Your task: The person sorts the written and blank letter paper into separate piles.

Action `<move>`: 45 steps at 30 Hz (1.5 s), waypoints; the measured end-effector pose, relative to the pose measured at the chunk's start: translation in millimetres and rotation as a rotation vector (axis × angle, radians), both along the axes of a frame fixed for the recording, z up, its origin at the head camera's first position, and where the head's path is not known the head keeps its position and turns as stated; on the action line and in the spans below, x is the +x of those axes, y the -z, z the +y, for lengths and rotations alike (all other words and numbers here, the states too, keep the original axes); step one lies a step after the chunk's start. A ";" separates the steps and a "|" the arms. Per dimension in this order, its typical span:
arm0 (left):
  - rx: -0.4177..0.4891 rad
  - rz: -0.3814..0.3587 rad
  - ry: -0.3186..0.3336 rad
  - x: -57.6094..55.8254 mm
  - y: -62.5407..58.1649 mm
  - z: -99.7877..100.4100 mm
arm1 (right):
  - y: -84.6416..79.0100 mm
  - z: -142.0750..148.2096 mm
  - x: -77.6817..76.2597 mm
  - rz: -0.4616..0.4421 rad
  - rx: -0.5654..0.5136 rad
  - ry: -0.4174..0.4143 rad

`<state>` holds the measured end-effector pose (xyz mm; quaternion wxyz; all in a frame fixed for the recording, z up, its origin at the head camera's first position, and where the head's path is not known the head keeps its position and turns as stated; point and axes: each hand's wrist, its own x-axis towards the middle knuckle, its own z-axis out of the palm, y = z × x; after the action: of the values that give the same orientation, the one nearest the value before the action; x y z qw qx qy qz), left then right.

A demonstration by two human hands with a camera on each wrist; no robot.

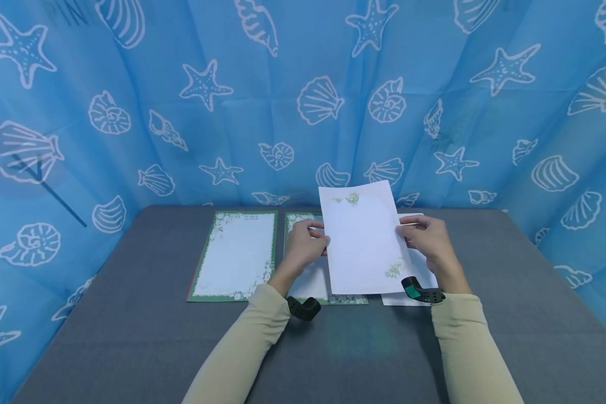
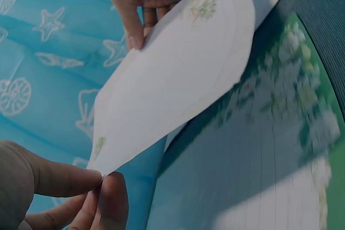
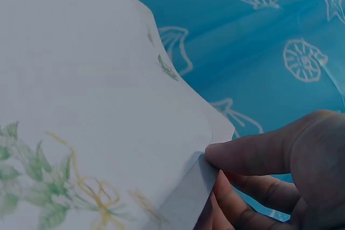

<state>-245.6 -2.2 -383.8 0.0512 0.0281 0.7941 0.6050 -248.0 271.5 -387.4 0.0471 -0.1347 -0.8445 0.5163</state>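
A white sheet of paper [image 1: 366,241] with small green leaf prints near two corners is held up above the table, tilted toward the head camera. My left hand [image 1: 305,245] pinches its left edge between thumb and fingers. On the opposite edge, my right hand [image 1: 429,241] pinches the same sheet. The right wrist view shows the thumb pressed on the paper [image 3: 108,90], which bends near the grip, and a yellow ribbon print beside the leaves. Under the raised sheet lie a green-bordered floral sheet [image 1: 305,280] and a white sheet [image 1: 401,299], both partly covered.
Another green-bordered floral sheet [image 1: 237,255] lies to the left, with a thin red edge showing along its left side. All lie on a grey-covered table [image 1: 131,314]. A blue curtain [image 1: 262,123] with shells and starfish hangs behind it.
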 end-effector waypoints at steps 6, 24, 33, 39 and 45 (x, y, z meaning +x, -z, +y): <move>-0.057 0.008 0.021 -2.3 -0.2 23.4 | 26.2 36.4 -18.5 -0.029 -0.004 0.091; -0.153 -0.004 -0.063 -4.2 13.7 83.3 | -17.1 35.2 22.8 -0.093 0.015 0.217; -0.219 -0.021 -0.050 -0.4 18.2 100.2 | -12.4 44.3 23.7 -0.124 0.031 0.255; -0.251 -0.030 -0.010 0.3 19.7 105.2 | -10.5 48.9 22.4 -0.193 0.013 0.250; -0.281 -0.029 -0.022 1.6 22.0 107.9 | -4.8 51.2 19.9 -0.234 0.024 0.258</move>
<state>-244.0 105.7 -405.8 0.0598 0.0032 0.8705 0.4885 -228.1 322.8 -382.5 0.0161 -0.3008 -0.8259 0.4766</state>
